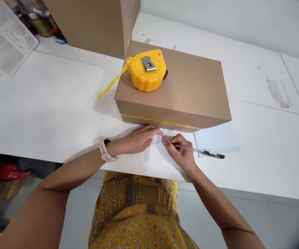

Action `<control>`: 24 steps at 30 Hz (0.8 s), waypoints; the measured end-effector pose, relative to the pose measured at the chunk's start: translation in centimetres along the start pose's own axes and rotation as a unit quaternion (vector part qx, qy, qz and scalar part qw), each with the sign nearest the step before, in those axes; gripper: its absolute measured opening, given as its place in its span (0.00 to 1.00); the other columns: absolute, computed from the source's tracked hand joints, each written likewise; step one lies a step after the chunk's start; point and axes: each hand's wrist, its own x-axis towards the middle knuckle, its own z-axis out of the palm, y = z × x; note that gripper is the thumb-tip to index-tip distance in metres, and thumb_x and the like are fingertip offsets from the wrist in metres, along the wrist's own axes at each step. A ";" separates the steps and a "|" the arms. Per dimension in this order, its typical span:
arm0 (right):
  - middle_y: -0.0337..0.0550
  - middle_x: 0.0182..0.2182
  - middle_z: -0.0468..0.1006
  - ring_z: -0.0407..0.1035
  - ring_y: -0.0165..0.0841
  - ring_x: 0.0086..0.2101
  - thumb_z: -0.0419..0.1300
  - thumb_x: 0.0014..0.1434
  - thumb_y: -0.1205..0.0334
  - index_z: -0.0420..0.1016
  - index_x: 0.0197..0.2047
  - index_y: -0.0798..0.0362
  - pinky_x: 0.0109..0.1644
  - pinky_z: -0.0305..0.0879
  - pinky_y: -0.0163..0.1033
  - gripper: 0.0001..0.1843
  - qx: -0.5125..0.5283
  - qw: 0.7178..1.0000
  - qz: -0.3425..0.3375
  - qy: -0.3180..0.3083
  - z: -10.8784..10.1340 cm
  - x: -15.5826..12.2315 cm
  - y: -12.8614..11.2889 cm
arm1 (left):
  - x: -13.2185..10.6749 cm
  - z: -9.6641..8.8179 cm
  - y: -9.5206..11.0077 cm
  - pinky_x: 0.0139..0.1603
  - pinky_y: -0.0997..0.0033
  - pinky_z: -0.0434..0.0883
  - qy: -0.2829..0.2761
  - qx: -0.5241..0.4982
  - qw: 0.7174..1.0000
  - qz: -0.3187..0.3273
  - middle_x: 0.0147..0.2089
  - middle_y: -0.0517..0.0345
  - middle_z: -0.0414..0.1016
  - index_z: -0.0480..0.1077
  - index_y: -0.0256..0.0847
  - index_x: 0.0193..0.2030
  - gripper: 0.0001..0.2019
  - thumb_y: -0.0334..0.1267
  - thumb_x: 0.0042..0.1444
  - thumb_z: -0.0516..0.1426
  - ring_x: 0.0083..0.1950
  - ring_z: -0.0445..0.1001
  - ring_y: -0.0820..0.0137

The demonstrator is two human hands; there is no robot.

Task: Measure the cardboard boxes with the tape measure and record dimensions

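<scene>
My right hand (pixel 180 150) grips a clear ballpoint pen (pixel 203 151), its tip on a white printed sheet (pixel 156 152) near the table's front edge. My left hand (pixel 142 138), a pink watch on its wrist, lies with fingers flat on the same sheet, holding it down. Just behind both hands stands a closed brown cardboard box (pixel 188 93) with a yellow strip along its lower front. A yellow tape measure (pixel 146 71) rests on the box's left top, its yellow strap hanging off toward the table.
A pale blue sheet (pixel 216 140) lies under the box's right corner. A taller cardboard box (pixel 97 24) stands behind at the left. Printed papers (pixel 4 38) and metal cans sit at the far left on the white table (pixel 45 110). A wall runs behind.
</scene>
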 end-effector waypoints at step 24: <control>0.31 0.18 0.63 0.53 0.25 0.20 0.63 0.60 0.57 0.64 0.25 0.49 0.23 0.50 0.33 0.15 0.012 0.999 -0.029 0.021 0.2 0.2 0.2 | 0.0 -0.2 0.3 0.67 0.54 0.67 -0.010 -0.010 1.000 -0.005 0.60 0.48 0.73 0.65 0.42 0.59 0.19 0.26 0.64 0.47 0.65 0.69 0.61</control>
